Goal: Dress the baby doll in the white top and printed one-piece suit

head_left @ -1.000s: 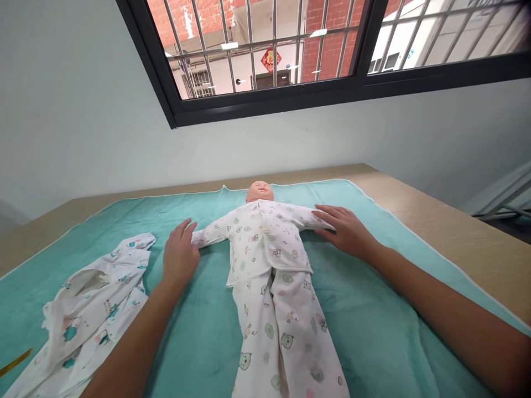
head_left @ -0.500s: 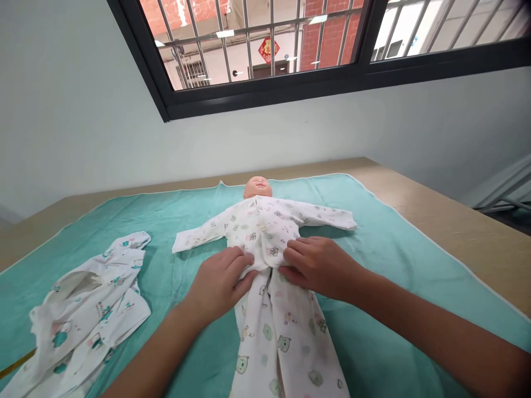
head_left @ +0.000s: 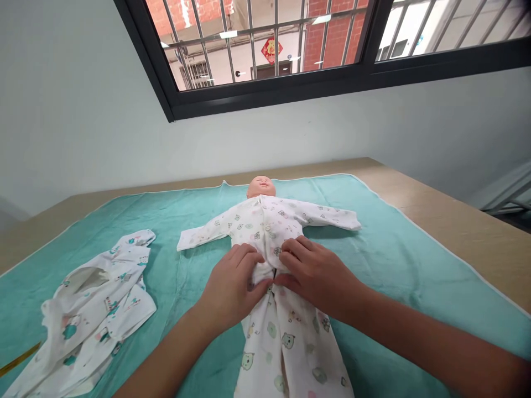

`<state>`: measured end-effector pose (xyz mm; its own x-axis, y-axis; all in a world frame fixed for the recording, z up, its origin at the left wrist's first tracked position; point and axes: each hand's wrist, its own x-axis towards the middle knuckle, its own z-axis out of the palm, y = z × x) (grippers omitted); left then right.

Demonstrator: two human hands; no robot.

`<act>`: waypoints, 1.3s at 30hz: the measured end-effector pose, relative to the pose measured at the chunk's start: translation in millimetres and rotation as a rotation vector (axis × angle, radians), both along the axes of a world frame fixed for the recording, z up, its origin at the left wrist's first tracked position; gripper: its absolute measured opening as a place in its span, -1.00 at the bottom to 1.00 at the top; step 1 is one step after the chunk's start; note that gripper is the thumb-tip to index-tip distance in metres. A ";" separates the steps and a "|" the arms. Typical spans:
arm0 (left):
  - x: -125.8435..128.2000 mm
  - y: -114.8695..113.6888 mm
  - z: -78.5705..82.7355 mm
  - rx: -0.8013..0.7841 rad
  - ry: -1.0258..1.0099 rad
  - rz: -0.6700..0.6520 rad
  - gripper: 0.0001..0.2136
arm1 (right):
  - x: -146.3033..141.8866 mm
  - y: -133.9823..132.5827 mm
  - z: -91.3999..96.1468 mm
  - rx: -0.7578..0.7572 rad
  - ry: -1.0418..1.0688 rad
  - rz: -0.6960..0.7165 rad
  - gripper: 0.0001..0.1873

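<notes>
A baby doll (head_left: 261,186) lies on its back, dressed in a white printed long-sleeved top (head_left: 249,221) and matching trousers (head_left: 286,337). The top is fastened by a button near the chest, its sleeves stretched out to both sides. At the doll's waist, my left hand (head_left: 236,282) pinches the lower edge of the top, thumb pointing inward. Opposite it, my right hand (head_left: 315,271) grips the other side of the same edge, fingers curled. Both thumbs nearly meet at the middle, where a small dark gap shows between top and trousers.
A crumpled white printed baby garment (head_left: 95,309) lies to the left, with a yellow strip (head_left: 20,358) by it. A teal cloth (head_left: 398,287) covers most of the wooden table (head_left: 448,221). Behind stand a wall and a dark-framed window (head_left: 265,91).
My hands have drawn closer together at the doll's waist, the left moving right most. The view has shifted slightly; the doll stays in place.
</notes>
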<state>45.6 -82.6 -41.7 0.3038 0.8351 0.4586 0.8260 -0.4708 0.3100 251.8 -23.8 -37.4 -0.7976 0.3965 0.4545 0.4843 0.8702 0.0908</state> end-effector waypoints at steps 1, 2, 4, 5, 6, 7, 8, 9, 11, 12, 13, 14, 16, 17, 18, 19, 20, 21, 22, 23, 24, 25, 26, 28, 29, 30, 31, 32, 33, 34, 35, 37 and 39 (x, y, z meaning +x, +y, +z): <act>1.2 -0.3 0.2 -0.010 0.003 0.026 -0.81 | -0.4 -1.2 1.7 -0.010 -0.009 -0.015 -0.84; 2.9 -0.6 -0.3 -0.013 0.008 0.054 -0.82 | -0.9 -2.2 2.5 -0.009 -0.018 -0.026 -0.84; 6.6 -0.9 -2.6 0.007 0.017 0.102 -0.94 | -2.1 -3.5 0.8 0.022 -0.023 -0.036 -0.90; 8.4 -1.1 -4.0 0.025 0.021 0.117 -0.99 | -2.6 -3.6 -1.2 0.042 -0.020 -0.034 -0.90; 9.9 -1.4 -5.2 0.044 0.026 0.127 -0.94 | -3.0 -3.6 -3.5 0.059 -0.015 -0.030 -0.88; 10.9 -1.8 -5.9 0.061 0.031 0.129 -0.90 | -3.3 -3.3 -5.7 0.075 -0.009 -0.024 -0.86; 11.5 -2.2 -6.1 0.071 0.038 0.123 -0.87 | -3.4 -3.0 -7.4 0.089 -0.004 -0.013 -0.86; 11.9 -2.6 -5.8 0.070 0.044 0.116 -0.88 | -3.4 -2.7 -8.7 0.100 0.000 0.001 -0.86; 12.3 -3.3 -4.1 0.045 0.048 0.115 -0.97 | -3.1 -2.4 -9.6 0.113 0.011 0.044 -0.86; 12.7 -3.6 -3.2 0.028 0.047 0.122 -0.92 | -2.7 -2.4 -9.7 0.114 0.029 0.069 -0.86; 13.4 -3.8 -2.6 0.011 0.045 0.136 -0.85 | -2.3 -2.4 -9.8 0.115 0.057 0.091 -0.87; 14.4 -4.0 -2.3 -0.003 0.044 0.158 -0.81 | -1.9 -2.4 -10.0 0.115 0.091 0.113 -0.87; 16.8 -4.6 -2.8 -0.017 0.045 0.205 -0.86 | -1.0 -2.0 -11.0 0.119 0.153 0.152 -0.89; 18.0 -5.0 -3.4 -0.019 0.051 0.222 -0.91 | -0.6 -1.4 -11.7 0.123 0.172 0.171 -0.90; 19.0 -5.5 -4.2 -0.015 0.058 0.232 -0.95 | -0.3 -0.6 -12.5 0.126 0.180 0.190 -0.90; 19.8 -6.1 -4.8 -0.007 0.066 0.233 -0.96 | -0.1 0.4 -13.2 0.126 0.179 0.207 -0.91; 20.3 -6.6 -5.3 0.004 0.073 0.229 -0.94 | 0.0 1.6 -13.8 0.122 0.172 0.222 -0.90; 20.5 -7.0 -5.6 0.014 0.080 0.222 -0.92 | 0.0 2.9 -14.4 0.115 0.163 0.233 -0.90; 20.4 -7.3 -5.8 0.022 0.086 0.215 -0.90 | -0.1 4.1 -14.9 0.105 0.155 0.243 -0.90; 20.2 -7.4 -5.8 0.031 0.091 0.207 -0.88 | -0.1 5.3 -15.5 0.094 0.150 0.251 -0.90; 20.0 -7.4 -5.8 0.042 0.094 0.199 -0.86 | -0.2 6.4 -16.1 0.080 0.153 0.259 -0.90; 19.7 -7.3 -5.9 0.053 0.093 0.190 -0.84 | -0.3 7.2 -17.0 0.063 0.164 0.266 -0.91; 19.4 -7.2 -6.0 0.069 0.085 0.180 -0.84 | -0.3 8.0 -17.9 0.045 0.183 0.271 -0.91; 19.4 -7.9 -6.0 0.110 0.043 0.160 -0.85 | -0.2 9.2 -20.2 0.007 0.224 0.274 -0.91; 19.6 -8.7 -5.7 0.131 0.017 0.152 -0.87 | -0.1 9.7 -21.3 -0.011 0.238 0.272 -0.91; 20.0 -9.9 -5.1 0.151 -0.006 0.148 -0.87 | -0.1 10.1 -22.3 -0.028 0.245 0.267 -0.91; 20.6 -11.3 -4.2 0.168 -0.024 0.148 -0.88 | -0.1 10.6 -23.1 -0.043 0.248 0.261 -0.91; 21.3 -12.7 -3.1 0.183 -0.034 0.156 -0.87 | -0.2 11.0 -23.8 -0.058 0.247 0.254 -0.91; 22.0 -14.0 -2.0 0.194 -0.036 0.166 -0.87 | -0.5 11.3 -24.3 -0.073 0.244 0.246 -0.90; 22.7 -15.0 -1.1 0.199 -0.029 0.174 -0.87 | -0.8 11.5 -24.6 -0.089 0.239 0.239 -0.90; 23.3 -15.5 -0.5 0.194 -0.011 0.174 -0.86 | -1.2 11.6 -24.9 -0.106 0.234 0.231 -0.89; 24.0 -15.2 -0.9 0.158 0.052 0.146 -0.85 | -2.1 11.5 -25.0 -0.146 0.227 0.218 -0.87; 23.9 -14.2 -2.6 0.096 0.115 0.100 -0.85 | -2.4 10.9 -24.5 -0.201 0.241 0.212 -0.85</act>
<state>69.5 -96.8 -44.3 0.2762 0.8178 0.5048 0.8977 -0.4072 0.1684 249.4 -12.9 -61.8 -0.7512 0.3348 0.5689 0.2786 0.9421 -0.1865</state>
